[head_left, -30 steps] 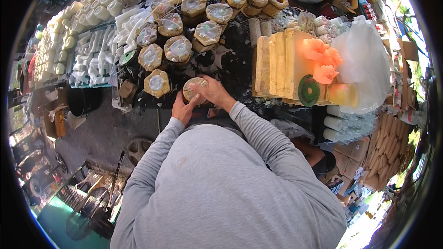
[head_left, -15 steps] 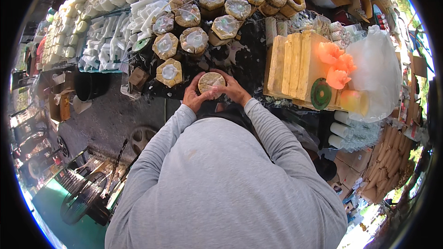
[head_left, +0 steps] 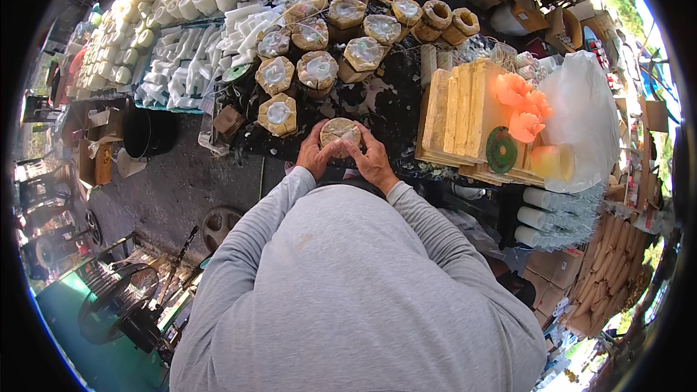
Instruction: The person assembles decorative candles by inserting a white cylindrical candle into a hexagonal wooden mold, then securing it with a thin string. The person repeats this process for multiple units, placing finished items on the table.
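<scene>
Near the front edge of a black, wax-spattered table, both my hands grip a tan mold with a roughly round, cracked top. My left hand wraps its left side, and my right hand wraps the right side. The thumbs meet across the near side of its top. Just beyond my left hand stands a hexagonal tan mold with white material in its middle. Several similar filled molds cluster farther back. The underside of the held mold is hidden.
Stacked yellowish slabs stand to the right, beside orange flower-shaped pieces and a clear plastic bag. White cylinders and white sticks crowd the far left. Two hollow molds sit at the back.
The view has shifted a little, so the table's things appear slightly lower and, on the left, farther right. My hands stay around the mold, with the right thumb moved slightly on its top.
</scene>
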A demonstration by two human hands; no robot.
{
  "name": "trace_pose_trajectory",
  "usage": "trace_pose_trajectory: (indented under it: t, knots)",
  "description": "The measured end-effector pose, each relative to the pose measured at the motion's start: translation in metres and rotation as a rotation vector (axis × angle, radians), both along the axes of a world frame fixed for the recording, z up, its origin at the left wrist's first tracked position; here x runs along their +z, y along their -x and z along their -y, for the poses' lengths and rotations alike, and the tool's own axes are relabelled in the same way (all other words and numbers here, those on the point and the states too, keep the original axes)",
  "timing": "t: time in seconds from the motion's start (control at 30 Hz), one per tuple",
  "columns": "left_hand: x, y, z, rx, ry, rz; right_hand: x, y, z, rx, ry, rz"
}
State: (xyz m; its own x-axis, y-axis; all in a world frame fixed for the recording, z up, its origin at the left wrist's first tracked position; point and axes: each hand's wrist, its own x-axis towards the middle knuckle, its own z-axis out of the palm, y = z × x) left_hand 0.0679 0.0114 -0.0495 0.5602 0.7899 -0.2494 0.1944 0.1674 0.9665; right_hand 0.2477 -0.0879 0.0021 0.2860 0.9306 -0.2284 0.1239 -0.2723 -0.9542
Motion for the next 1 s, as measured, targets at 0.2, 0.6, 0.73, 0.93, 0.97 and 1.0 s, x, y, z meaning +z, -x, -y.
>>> trace_pose_trajectory:
  t: [0.2,0.6,0.73,0.93,0.97,1.0]
  knots:
    - [-0.001,-0.002,-0.002,-0.040,-0.029,-0.036,0.009,-0.001,0.006,0.100,-0.103,0.358]
    - [0.020,0.011,-0.012,-0.273,-0.551,-0.219,-0.022,-0.008,0.003,0.068,-0.421,0.668]
    - [0.017,0.010,-0.013,-0.279,-0.582,-0.213,-0.016,-0.026,-0.002,0.168,-0.450,0.674]
    - [0.019,0.009,-0.023,-0.306,-0.476,-0.174,-0.004,-0.027,0.000,0.209,-0.319,0.664]
    - [0.021,0.009,-0.024,-0.329,-0.439,-0.177,-0.003,-0.019,0.001,0.215,-0.319,0.705]
    - [0.023,0.010,-0.026,-0.388,-0.474,-0.207,-0.003,-0.011,-0.001,0.190,-0.327,0.748]
